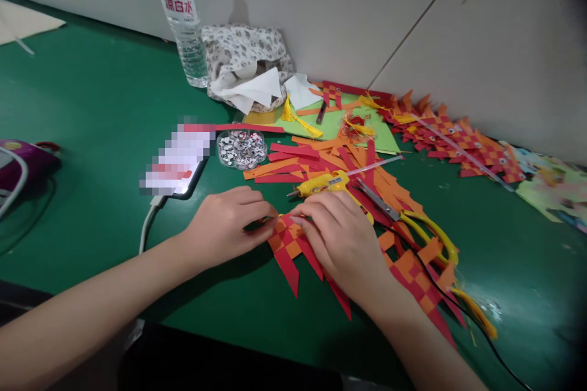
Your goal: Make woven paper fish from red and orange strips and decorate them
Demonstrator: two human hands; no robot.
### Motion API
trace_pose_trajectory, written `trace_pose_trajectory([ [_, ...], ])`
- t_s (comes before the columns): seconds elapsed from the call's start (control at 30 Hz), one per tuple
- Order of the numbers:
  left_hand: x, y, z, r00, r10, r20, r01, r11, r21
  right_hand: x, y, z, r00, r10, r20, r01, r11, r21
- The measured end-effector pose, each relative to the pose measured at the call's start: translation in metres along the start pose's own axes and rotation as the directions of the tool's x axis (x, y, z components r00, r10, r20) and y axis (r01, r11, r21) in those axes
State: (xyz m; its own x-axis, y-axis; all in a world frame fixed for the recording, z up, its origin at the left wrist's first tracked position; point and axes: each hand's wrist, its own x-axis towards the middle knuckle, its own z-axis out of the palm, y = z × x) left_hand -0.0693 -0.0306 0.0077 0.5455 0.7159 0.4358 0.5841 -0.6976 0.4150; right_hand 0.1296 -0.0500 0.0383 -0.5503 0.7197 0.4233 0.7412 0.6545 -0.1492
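Between my two hands is a woven red and orange paper fish (290, 238), its pointed red strips hanging toward me over the green table. My left hand (233, 223) pinches its upper left edge between thumb and fingers. On its upper right, my right hand (337, 238) grips the paper with thumb and fingertips and hides part of it. Just beyond my right hand lies a yellow glue gun (321, 184). Scissors with yellow handles (428, 232) rest to the right of it. Another woven paper fish (417, 275) with a yellow tassel lies beside my right forearm.
Loose red and orange paper strips (302, 159) lie behind the glue gun. A clear case of googly eyes (242, 148), a phone (178, 159), a water bottle (183, 30) and a tissue pouch (247, 52) stand farther back. Finished woven fish (458, 134) line the wall. A black cord (458, 308) crosses at right.
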Motion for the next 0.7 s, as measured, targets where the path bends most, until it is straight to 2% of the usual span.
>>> trace_pose_trajectory([
  [0.47, 0.001, 0.002, -0.001, 0.999, -0.012, 0.038, 0.013, 1.0, -0.014, 0.001, -0.002, 0.01, 0.997, -0.056, 0.045, 0.063, 0.985, -0.159],
  [0.6, 0.002, 0.005, -0.003, 0.995, -0.063, 0.079, 0.071, 0.992, -0.106, 0.001, -0.004, 0.011, 0.998, -0.055, 0.016, 0.056, 0.987, -0.149],
  [0.7, 0.004, 0.007, -0.005, 0.984, -0.145, 0.101, 0.164, 0.962, -0.22, 0.001, -0.004, 0.011, 0.998, -0.06, -0.008, 0.059, 0.986, -0.153],
])
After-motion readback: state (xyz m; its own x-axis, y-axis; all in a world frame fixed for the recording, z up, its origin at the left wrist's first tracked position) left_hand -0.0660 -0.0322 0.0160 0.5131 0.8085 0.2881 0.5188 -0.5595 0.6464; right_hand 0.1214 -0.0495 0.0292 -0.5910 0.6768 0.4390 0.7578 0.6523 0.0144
